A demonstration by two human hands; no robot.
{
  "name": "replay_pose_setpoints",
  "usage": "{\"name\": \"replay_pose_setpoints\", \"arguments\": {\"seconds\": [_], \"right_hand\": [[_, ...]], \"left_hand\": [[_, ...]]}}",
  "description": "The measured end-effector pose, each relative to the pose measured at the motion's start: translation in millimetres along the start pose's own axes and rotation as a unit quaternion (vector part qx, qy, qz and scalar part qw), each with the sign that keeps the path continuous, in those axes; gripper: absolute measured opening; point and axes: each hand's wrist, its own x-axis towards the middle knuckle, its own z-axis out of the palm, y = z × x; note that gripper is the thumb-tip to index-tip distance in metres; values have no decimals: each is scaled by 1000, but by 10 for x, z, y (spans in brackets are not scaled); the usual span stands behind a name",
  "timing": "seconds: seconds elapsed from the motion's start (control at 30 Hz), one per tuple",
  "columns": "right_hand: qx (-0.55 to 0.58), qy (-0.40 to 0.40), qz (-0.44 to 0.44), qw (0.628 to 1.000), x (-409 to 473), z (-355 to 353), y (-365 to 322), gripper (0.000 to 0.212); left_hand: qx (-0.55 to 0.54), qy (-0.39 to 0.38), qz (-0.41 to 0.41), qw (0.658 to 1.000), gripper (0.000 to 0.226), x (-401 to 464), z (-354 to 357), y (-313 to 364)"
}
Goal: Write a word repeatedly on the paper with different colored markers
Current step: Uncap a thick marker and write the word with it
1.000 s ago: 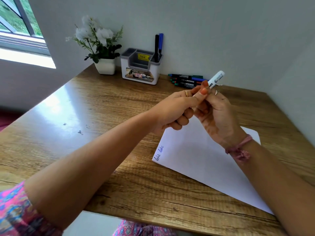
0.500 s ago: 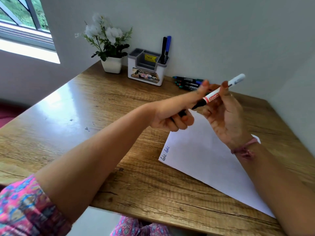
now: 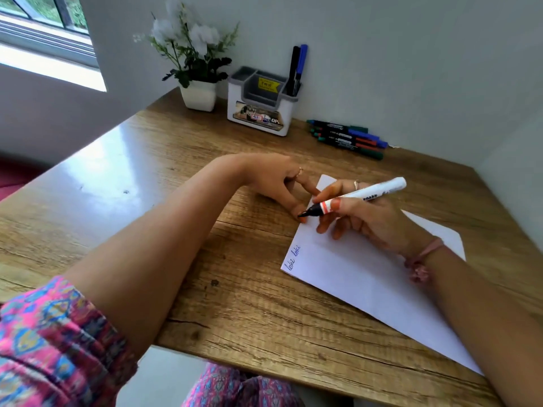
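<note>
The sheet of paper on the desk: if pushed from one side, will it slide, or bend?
The sheet of paper lies flat on the smooth wooden desk, so it would probably slide easily. It looks thin, so likely floppy when lifted. The left hand rests at its edge, perhaps steadying it.

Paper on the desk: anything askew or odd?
The paper lies turned at an angle to the desk edge, probably a writing slant. The right hand holds the uncapped marker with its tip beside the left hand fingertips at the sheet's edge. No spill or damage shows.
</note>
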Motion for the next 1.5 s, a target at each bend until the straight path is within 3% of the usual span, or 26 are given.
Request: {"name": "replay_pose_setpoints", "arguments": {"seconds": [0.13, 0.23, 0.5, 1.1, 1.5], "right_hand": [[-64, -30, -18, 997, 45, 28, -23, 15], [-79, -21, -37, 996, 63, 91, 2, 15], [-124, -20, -63, 990, 5, 154, 56, 13], [-132, -18, -64, 989, 37, 191, 80, 9], [-123, -16, -61, 990, 31, 160, 95, 21]], "left_hand": [[-4, 13, 7, 1000, 28, 30, 11, -35], [-6, 12, 0, 1000, 27, 39, 13, -31], [19, 9, -29, 999, 70, 71, 22, 25], [-11, 1, -32, 999, 70, 47, -1, 38], [-9, -8, -42, 999, 74, 33, -12, 69]]}}
